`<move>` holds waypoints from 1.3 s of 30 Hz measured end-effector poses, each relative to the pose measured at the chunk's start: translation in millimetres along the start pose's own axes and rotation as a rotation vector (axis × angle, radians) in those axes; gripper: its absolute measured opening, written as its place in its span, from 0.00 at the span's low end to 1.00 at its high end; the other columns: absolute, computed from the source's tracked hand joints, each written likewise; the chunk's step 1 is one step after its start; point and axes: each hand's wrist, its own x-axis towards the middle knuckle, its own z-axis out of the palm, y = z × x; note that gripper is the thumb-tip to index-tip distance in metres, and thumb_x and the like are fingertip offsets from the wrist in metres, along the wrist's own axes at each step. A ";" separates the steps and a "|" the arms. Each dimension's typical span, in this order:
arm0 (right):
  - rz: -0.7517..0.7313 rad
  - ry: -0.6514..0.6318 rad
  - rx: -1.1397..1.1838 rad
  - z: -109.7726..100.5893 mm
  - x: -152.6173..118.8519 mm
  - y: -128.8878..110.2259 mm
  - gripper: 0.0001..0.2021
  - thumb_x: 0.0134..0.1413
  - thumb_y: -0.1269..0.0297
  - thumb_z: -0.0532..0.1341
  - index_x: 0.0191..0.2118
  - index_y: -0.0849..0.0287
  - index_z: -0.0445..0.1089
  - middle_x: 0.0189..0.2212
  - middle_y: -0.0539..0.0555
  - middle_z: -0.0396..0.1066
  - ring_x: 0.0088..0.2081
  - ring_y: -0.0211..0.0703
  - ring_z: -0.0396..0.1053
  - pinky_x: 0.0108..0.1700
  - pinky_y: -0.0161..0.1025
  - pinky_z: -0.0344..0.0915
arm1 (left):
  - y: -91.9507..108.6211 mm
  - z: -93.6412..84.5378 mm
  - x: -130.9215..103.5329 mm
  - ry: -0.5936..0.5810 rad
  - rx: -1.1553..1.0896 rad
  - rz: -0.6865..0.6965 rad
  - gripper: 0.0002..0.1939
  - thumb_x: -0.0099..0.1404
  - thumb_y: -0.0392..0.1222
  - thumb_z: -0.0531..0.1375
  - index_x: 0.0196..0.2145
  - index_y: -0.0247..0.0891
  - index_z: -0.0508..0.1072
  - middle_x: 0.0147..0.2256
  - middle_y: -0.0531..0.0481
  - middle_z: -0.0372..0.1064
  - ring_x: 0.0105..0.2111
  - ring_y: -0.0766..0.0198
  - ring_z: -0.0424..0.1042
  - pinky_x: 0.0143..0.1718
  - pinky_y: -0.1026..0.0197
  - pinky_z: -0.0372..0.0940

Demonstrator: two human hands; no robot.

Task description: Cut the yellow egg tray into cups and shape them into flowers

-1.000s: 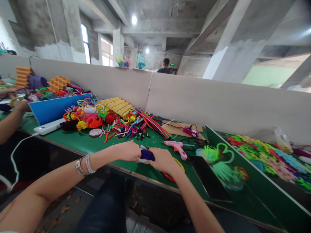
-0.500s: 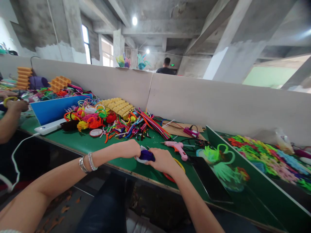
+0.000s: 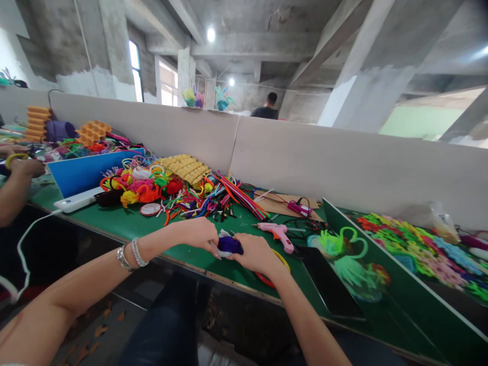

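A small fuzzy bundle (image 3: 230,245), deep purple with white at its left end, is between my two hands just above the green table (image 3: 171,256). My left hand (image 3: 200,235) pinches its white end with fingers closed. On the other side, my right hand (image 3: 251,251) has its thumb and fingers closed around the purple part. Scissors with red and yellow handles (image 3: 282,260) lie under my right hand, partly hidden by it. A pink hot glue gun (image 3: 278,234) rests to the right of that hand.
Pipe cleaners (image 3: 244,195) and fuzzy pieces (image 3: 148,190) are heaped behind my left arm. Right of the glue gun lie a black phone-like slab (image 3: 330,282) and a green fuzzy swan figure (image 3: 353,254), beside a low divider (image 3: 404,274). Another person's hand (image 3: 28,165) is far left.
My left hand has shifted slightly left and its fingers have turned down, showing more of the bundle's white end. My right hand stays nearly still. A background person has moved right.
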 end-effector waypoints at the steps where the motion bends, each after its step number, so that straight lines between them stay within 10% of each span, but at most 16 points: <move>1: 0.002 0.001 0.003 0.4 0.2 0.2 0.19 0.46 0.53 0.59 0.43 0.58 0.66 0.41 0.56 0.71 0.42 0.49 0.68 0.38 0.37 0.57 | 0.3 -0.2 -0.3 0.003 -0.010 0.002 0.08 0.55 0.47 0.58 0.29 0.44 0.76 0.26 0.53 0.74 0.24 0.68 0.68 0.22 0.66 0.50; 10: -0.019 0.009 -0.013 3.5 0.9 2.0 0.19 0.46 0.53 0.59 0.43 0.58 0.65 0.41 0.56 0.71 0.42 0.50 0.68 0.37 0.38 0.58 | 0.8 4.5 8.8 0.074 0.090 0.110 0.11 0.51 0.29 0.56 0.22 0.41 0.76 0.20 0.51 0.73 0.18 0.69 0.64 0.19 0.65 0.47; 26: -0.014 0.018 -0.007 0.0 -0.5 -0.1 0.18 0.46 0.54 0.59 0.42 0.58 0.66 0.40 0.55 0.71 0.41 0.50 0.68 0.37 0.38 0.58 | 2.4 3.7 5.1 0.028 0.149 0.069 0.04 0.50 0.41 0.62 0.26 0.42 0.76 0.22 0.50 0.72 0.22 0.64 0.68 0.21 0.64 0.50; 39: -0.015 0.022 -0.011 3.6 0.7 2.2 0.20 0.46 0.52 0.59 0.43 0.58 0.65 0.40 0.56 0.71 0.42 0.50 0.68 0.37 0.38 0.59 | 4.1 12.5 16.9 0.163 0.227 0.166 0.14 0.53 0.28 0.55 0.14 0.36 0.69 0.15 0.48 0.68 0.15 0.66 0.63 0.16 0.62 0.45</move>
